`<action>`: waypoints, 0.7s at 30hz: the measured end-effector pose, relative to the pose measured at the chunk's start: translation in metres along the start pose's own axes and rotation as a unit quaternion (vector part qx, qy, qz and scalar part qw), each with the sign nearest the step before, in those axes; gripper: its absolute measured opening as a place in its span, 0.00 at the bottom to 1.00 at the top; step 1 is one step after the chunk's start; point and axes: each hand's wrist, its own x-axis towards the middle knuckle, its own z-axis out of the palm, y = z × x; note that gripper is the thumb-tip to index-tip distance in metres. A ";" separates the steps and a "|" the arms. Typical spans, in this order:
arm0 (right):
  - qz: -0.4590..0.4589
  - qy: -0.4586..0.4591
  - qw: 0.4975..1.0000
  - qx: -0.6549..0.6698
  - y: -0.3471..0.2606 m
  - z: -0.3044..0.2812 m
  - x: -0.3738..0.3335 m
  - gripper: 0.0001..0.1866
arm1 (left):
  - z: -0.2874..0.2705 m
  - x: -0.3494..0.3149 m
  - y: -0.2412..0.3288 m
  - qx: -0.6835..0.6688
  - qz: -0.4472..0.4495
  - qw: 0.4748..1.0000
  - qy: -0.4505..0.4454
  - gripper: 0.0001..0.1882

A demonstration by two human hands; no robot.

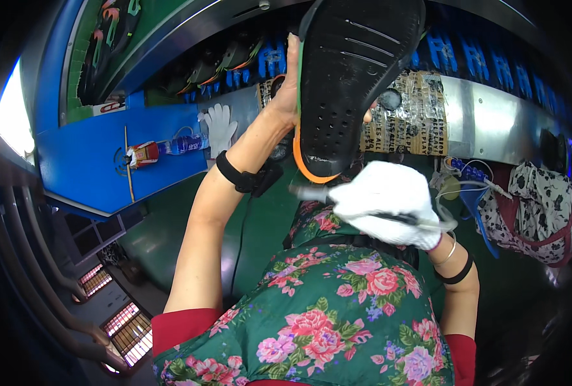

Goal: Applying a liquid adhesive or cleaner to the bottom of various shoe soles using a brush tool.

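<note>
A shoe (pixel 341 83) is held up in front of me, its black underside towards me. That underside has small holes near the heel, pale streaks near the toe, and an orange and green edge. My bare left hand (pixel 289 87) grips it from behind; the thumb lies along the left edge and a fingertip shows at the right edge. Below the heel, my right hand (pixel 386 199) wears a white glove and is closed around a slim pen-like tool (pixel 312 193). The tool's blurred grey tip points left, just under the heel, and a pale tube (pixel 448 215) trails behind the hand.
Beyond the shoe runs a metal ledge (pixel 472 122) covered partly with taped cardboard (pixel 421 125), with blue racks (pixel 472 58) behind. On the blue table (pixel 80 164) at left lie a white glove (pixel 220 124), a bottle (pixel 184 144) and a stick (pixel 128 170). A patterned cloth (pixel 530 206) hangs at right.
</note>
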 end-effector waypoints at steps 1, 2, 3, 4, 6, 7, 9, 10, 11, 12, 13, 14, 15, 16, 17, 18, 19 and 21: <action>0.006 -0.008 1.000 0.012 -0.001 -0.001 0.000 0.15 | 0.000 0.000 0.001 0.004 0.004 1.000 -0.014 0.63; 0.009 0.002 0.999 -0.040 0.001 -0.001 0.001 0.15 | -0.001 0.001 0.004 0.025 0.002 0.999 -0.031 0.62; -0.006 0.014 0.996 -0.090 0.001 -0.003 0.001 0.15 | -0.001 0.001 0.004 0.040 -0.003 0.999 -0.024 0.61; -0.031 0.053 0.989 -0.136 0.006 -0.004 0.003 0.17 | -0.001 0.001 0.004 0.071 -0.018 0.997 -0.002 0.62; -0.049 -0.025 0.977 -0.208 0.011 -0.008 0.003 0.19 | -0.001 0.000 0.003 0.082 -0.053 0.992 0.079 0.64; -0.055 -0.061 0.976 -0.200 0.015 -0.007 0.004 0.20 | -0.001 -0.001 0.003 0.126 -0.062 0.987 0.083 0.60; -0.002 -0.086 0.993 -0.082 0.020 -0.008 0.004 0.17 | -0.001 0.000 0.000 0.126 -0.076 0.985 0.088 0.53; -0.008 -0.080 0.996 -0.040 0.022 -0.012 0.005 0.18 | -0.002 0.000 0.000 0.122 -0.086 0.982 0.116 0.51; -0.017 -0.066 0.998 0.009 0.025 -0.012 0.006 0.18 | -0.002 0.001 -0.001 0.132 -0.090 0.980 0.119 0.51; -0.035 -0.041 0.997 -0.060 0.025 -0.013 0.007 0.16 | -0.002 0.001 -0.001 0.138 -0.099 0.976 0.135 0.51; -0.043 -0.010 0.994 -0.102 0.028 -0.013 0.009 0.16 | -0.002 0.002 -0.002 0.148 -0.111 0.969 0.163 0.50; -0.044 -0.054 0.990 -0.126 0.027 -0.013 0.011 0.16 | -0.002 0.001 -0.001 0.148 -0.128 0.964 0.182 0.49; -0.036 -0.096 0.983 -0.154 0.027 -0.014 0.013 0.15 | -0.003 0.000 -0.001 0.149 -0.140 0.962 0.179 0.50; -0.002 -0.131 0.986 -0.098 0.023 -0.014 0.013 0.13 | -0.002 -0.003 -0.002 0.145 -0.143 0.963 0.178 0.53; 0.011 -0.121 0.992 -0.029 0.020 -0.016 0.015 0.11 | -0.001 -0.006 -0.004 0.144 -0.122 0.971 0.147 0.56; 0.043 -0.054 0.998 0.013 0.015 -0.019 0.015 0.10 | 0.001 -0.010 -0.007 0.108 -0.085 0.974 0.181 0.56; 0.078 -0.004 0.996 0.044 0.011 -0.022 0.015 0.09 | 0.003 -0.016 -0.010 -0.015 -0.092 0.985 0.148 0.53; 0.108 0.121 0.985 0.060 0.003 -0.029 0.016 0.09 | 0.005 -0.026 -0.020 -0.140 -0.084 0.981 0.106 0.47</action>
